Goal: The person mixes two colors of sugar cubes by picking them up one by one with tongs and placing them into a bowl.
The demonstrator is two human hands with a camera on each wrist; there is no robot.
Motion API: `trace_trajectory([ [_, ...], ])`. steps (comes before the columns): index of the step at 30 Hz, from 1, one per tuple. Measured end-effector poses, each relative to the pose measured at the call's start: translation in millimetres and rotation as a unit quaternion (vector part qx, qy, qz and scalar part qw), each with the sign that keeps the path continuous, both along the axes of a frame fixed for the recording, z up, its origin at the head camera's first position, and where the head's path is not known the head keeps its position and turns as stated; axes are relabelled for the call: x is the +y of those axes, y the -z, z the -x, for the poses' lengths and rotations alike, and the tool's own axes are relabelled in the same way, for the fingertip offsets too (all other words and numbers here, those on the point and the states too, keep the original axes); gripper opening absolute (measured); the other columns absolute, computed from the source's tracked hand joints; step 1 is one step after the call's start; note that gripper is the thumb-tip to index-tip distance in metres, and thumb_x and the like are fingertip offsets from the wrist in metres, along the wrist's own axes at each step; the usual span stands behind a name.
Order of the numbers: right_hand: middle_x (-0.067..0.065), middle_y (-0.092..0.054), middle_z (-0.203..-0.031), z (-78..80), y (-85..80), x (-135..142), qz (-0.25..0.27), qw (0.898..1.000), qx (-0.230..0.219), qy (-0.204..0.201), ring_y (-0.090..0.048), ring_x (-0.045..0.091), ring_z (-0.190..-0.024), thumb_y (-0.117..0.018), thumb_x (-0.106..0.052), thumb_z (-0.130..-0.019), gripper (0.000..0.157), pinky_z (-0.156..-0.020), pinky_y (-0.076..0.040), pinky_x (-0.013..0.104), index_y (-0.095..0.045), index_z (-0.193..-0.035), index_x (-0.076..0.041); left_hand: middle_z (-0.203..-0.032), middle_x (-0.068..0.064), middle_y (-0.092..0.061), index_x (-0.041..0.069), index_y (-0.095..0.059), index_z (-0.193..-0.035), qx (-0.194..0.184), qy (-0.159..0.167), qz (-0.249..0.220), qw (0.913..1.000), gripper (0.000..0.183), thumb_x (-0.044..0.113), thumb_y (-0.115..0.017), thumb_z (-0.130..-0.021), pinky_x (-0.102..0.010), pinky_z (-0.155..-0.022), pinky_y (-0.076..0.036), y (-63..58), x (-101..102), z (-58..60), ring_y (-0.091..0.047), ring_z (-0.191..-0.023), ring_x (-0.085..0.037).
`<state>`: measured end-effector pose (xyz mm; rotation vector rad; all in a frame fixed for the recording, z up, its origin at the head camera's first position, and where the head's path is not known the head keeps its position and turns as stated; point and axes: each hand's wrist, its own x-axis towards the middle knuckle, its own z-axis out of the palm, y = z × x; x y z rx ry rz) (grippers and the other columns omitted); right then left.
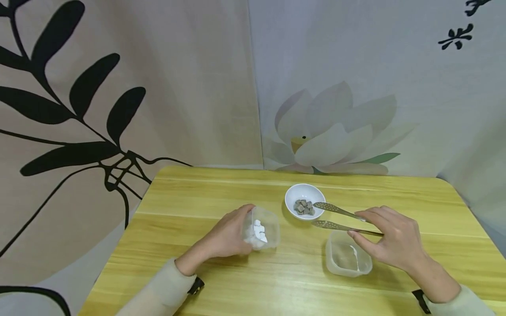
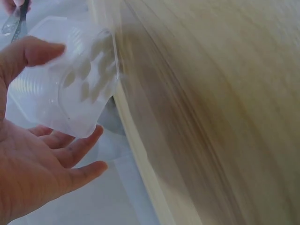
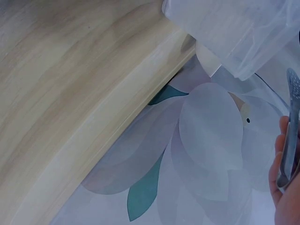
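Note:
My left hand (image 1: 225, 236) grips a translucent plastic tub (image 1: 271, 219) by its side, the tub tilted with its opening toward the head camera. Several white chunks (image 1: 258, 230) lie inside; in the left wrist view they show through the wall of the tub (image 2: 51, 101), between thumb and fingers. My right hand (image 1: 397, 239) holds metal tongs (image 1: 334, 208), also visible as tongs (image 3: 287, 150) at the right wrist view's edge. The tongs' arms stand apart, with nothing between the tips. Their tips are by the right rim of a white bowl (image 1: 291, 193) containing greyish-brown cubes (image 1: 304, 207).
A second translucent tub (image 1: 336, 267) stands on the wooden table (image 1: 292, 285), below the tongs and left of my right hand. Printed fabric (image 1: 205, 87) hangs behind the table's far edge.

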<state>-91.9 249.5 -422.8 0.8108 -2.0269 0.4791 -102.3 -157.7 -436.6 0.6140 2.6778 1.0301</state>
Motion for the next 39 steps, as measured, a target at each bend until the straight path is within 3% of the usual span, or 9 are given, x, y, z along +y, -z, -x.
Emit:
trace_trajectory([
  [6, 0.001, -0.074, -0.078, -1.3, -0.3, 0, -0.003, 1.000, -0.010, 0.006, -0.066, 0.021, -0.059, -0.060, -0.064, -0.095, 0.057, -0.043, -0.045, 0.028, -0.080, -0.088, -0.011, -0.152, -0.015, -0.050, 0.005, -0.032, -0.160, -0.008, 0.005, 0.012, 0.9999, 0.113, -0.001, -0.090, -0.062, -0.057, -0.104, -0.048, -1.9, -1, -0.8, -0.052, -0.128, -0.035],
  [12, -0.001, -0.074, -0.079, -2.0, -1.8, -3, -0.004, 1.000, -0.019, 0.002, -0.067, 0.020, -0.062, -0.060, -0.064, -0.095, 0.056, -0.045, -0.046, 0.029, -0.080, -0.089, -0.012, -0.156, -0.015, -0.046, 0.006, -0.030, -0.162, -0.025, 0.036, 0.018, 0.9989, 0.114, -0.007, -0.084, -0.062, -0.045, -0.100, -0.052, -4.1, -4, 4.8, -0.053, -0.128, -0.029],
  [22, -0.003, -0.074, -0.083, -1.6, -11.2, -25, -0.044, 0.997, -0.059, -0.019, -0.068, 0.017, -0.067, -0.054, -0.063, -0.099, 0.056, -0.047, -0.050, 0.031, -0.080, -0.092, -0.013, -0.163, -0.015, -0.038, 0.006, -0.027, -0.164, -0.023, 0.063, 0.036, 0.9971, 0.114, -0.001, -0.086, -0.067, -0.046, -0.113, -0.042, -9.1, -3, 11.5, -0.046, -0.139, -0.027],
  [31, -0.004, -0.072, -0.083, 8.5, -17.4, -50, -0.082, 0.993, -0.070, -0.054, -0.064, 0.014, -0.065, -0.053, -0.059, -0.101, 0.054, -0.047, -0.048, 0.029, -0.078, -0.090, -0.012, -0.161, -0.015, -0.041, 0.009, -0.028, -0.165, -0.029, 0.063, 0.030, 0.9972, 0.115, -0.003, -0.085, -0.066, -0.042, -0.100, -0.051, -9.7, -2, 11.0, -0.048, -0.133, -0.026],
  [35, -0.003, -0.072, -0.084, 12.9, -20.0, -59, -0.096, 0.990, -0.082, -0.064, -0.065, 0.014, -0.066, -0.063, -0.052, -0.096, 0.044, -0.047, -0.048, 0.028, -0.077, -0.091, -0.011, -0.160, -0.015, -0.041, 0.010, -0.028, -0.165, -0.021, 0.068, 0.026, 0.9972, 0.115, -0.001, -0.085, -0.065, -0.043, -0.100, -0.051, -7.9, -3, 12.8, -0.047, -0.135, -0.027],
  [39, -0.004, -0.071, -0.083, 17.1, -21.3, -70, -0.116, 0.986, -0.097, -0.073, -0.062, 0.010, -0.063, -0.079, -0.040, -0.082, 0.030, -0.046, -0.045, 0.024, -0.077, -0.089, -0.011, -0.160, -0.014, -0.042, 0.012, -0.030, -0.165, -0.025, 0.069, 0.022, 0.9971, 0.116, 0.000, -0.085, -0.064, -0.044, -0.099, -0.051, -5.9, -3, 13.8, -0.047, -0.136, -0.027],
])
